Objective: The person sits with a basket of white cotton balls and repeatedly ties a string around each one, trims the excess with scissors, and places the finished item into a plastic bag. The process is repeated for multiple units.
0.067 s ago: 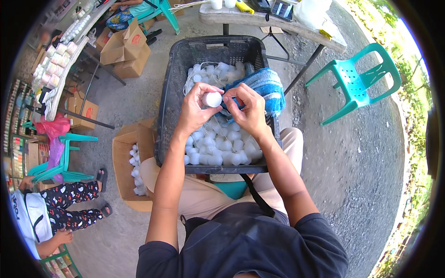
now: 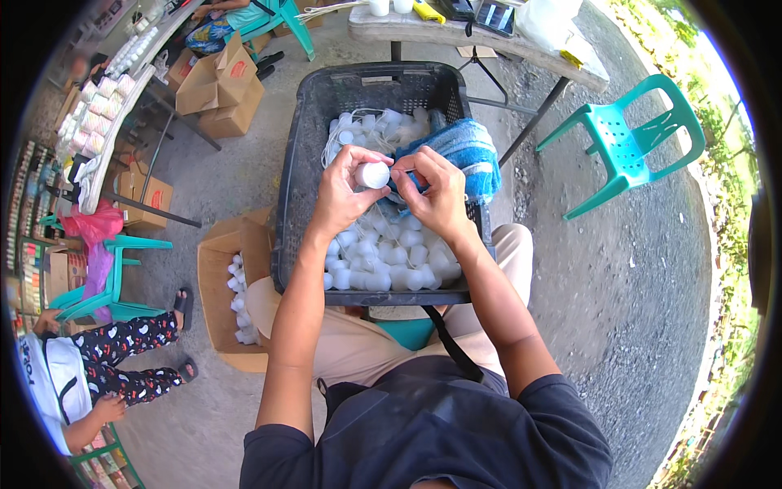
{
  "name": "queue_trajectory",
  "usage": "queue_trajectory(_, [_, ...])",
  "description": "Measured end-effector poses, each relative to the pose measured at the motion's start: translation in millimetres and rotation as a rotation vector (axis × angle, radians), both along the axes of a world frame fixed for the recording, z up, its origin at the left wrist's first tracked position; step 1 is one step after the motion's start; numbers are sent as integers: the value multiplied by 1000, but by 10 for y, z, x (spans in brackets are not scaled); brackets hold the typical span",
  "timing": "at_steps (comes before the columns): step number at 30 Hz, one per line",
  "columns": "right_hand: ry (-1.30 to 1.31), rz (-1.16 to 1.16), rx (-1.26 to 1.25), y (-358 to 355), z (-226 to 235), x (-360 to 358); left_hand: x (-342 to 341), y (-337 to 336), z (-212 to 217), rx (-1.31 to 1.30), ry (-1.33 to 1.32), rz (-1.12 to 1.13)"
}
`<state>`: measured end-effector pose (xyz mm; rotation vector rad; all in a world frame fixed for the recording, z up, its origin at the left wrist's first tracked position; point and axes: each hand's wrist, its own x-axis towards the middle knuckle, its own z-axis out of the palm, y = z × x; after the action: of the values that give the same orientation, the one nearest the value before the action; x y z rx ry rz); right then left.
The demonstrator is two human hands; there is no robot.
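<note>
A small white plastic bottle is pinched in the fingers of my left hand, held above a black plastic crate. My right hand is right beside it, its fingertips closed at the bottle's right side, seemingly on a thin white string. The crate rests on my lap and holds several more white bottles strung together, plus a blue cloth in its right half.
An open cardboard box with white bottles stands at my left. A teal plastic chair is at the right, a wooden table beyond the crate. More cardboard boxes and a seated person are at the left.
</note>
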<state>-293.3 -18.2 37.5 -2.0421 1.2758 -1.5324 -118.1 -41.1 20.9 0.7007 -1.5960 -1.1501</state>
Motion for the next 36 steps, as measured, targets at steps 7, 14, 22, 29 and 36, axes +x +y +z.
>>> queue_trajectory(7, [52,-16,-37,-1,8,-37,-36,6,-13,28,26,10])
queue_trajectory(14, [48,68,16,-14,-35,-40,60,-21,37,-286,-286,122])
queue_trajectory(22, [-177,92,143,-39,-61,-44,49,-38,30,48,146,63])
queue_trajectory(29, [-87,78,74,-32,-59,-29,65,-27,9,104,195,82])
queue_trajectory(36, [-275,173,331,30,-17,2,42,9,-7,179,181,56])
